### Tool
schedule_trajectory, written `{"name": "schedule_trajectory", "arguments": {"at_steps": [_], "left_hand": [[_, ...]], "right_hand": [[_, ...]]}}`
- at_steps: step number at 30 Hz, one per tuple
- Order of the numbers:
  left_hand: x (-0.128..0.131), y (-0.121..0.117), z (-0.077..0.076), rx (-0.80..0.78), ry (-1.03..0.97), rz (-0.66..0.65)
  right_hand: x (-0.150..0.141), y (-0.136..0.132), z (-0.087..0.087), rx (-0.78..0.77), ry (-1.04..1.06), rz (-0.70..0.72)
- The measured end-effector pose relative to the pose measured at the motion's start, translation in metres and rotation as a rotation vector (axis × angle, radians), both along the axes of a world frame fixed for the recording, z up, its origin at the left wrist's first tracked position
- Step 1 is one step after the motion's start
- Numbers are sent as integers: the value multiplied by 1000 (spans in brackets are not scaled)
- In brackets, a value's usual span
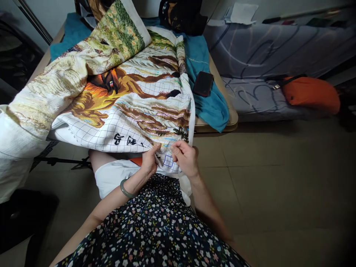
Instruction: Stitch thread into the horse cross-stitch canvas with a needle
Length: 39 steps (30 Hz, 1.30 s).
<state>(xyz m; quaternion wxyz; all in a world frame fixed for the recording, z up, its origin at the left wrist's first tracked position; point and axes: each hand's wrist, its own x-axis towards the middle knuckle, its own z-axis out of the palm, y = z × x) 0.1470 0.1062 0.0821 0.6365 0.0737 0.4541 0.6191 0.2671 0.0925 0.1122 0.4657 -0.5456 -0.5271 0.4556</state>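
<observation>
Above a tiled floor [264, 193], grips the near edge of embroidered canvas [130, 128] with the left hand [149, 162]; curls the right hand [187, 159] beside it, hold unclear. Best to keep the stretch between taut, folds toward ten o'clock supported. At one o'clock, on teal cloth [214, 113] over the table [233, 115], a phone [203, 83].

white gridded embroidered cloth w/ orange-brown animal design [122, 89], L hand [150, 159] gripping its near edge, R hand [185, 157] by blue-outlined corner, black rectangular phone [203, 84] on teal fabric [213, 111]
</observation>
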Motion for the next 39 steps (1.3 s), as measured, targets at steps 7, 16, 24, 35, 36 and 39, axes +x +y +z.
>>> {"name": "schedule_trajectory", "arguments": {"at_steps": [7, 16, 24, 35, 36, 39], "left_hand": [[0, 1, -1, 5, -10, -1], [0, 1, -1, 17, 7, 20], [-1, 0, -8, -21, 50, -7], [0, -1, 1, 59, -8, 0], [-1, 0, 1, 55, -2, -5], [-2, 2, 0, -3, 33, -27]], "right_hand": [[-4, -4, -4, 93, -369, 18], [-5, -1, 0, 167, -506, 3], [-23, -4, -4, 215, -785, -104], [-35, -8, -15, 92, -535, -143], [-34, -8, -16, 68, -458, -132], [-33, -8, -22, 3, -247, -117]]}}
